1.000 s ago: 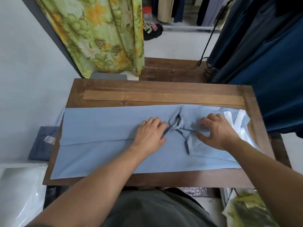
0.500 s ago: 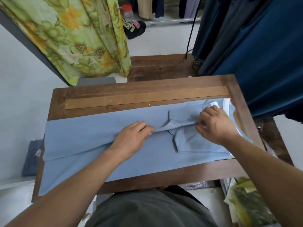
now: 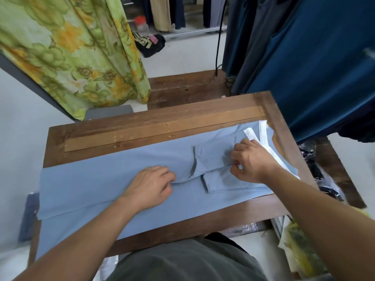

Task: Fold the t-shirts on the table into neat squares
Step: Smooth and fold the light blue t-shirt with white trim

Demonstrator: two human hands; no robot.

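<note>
Lying flat along the brown wooden tabletop (image 3: 125, 126), the pale blue cotton t-shirt (image 3: 105, 185) has its sides turned in, likely to make a narrow strip for squaring. The left hand (image 3: 150, 187), knuckles up, pinches a raised ridge of cloth at its fingertips, probably to anchor the body. The right hand (image 3: 253, 161), wrist bent, pinches the folded-in sleeve (image 3: 213, 157), with the white neckband (image 3: 263, 136) just beyond its knuckles.

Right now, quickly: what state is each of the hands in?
Left hand: pinches a fold of the t-shirt.
Right hand: pinches the t-shirt near its sleeve.
</note>
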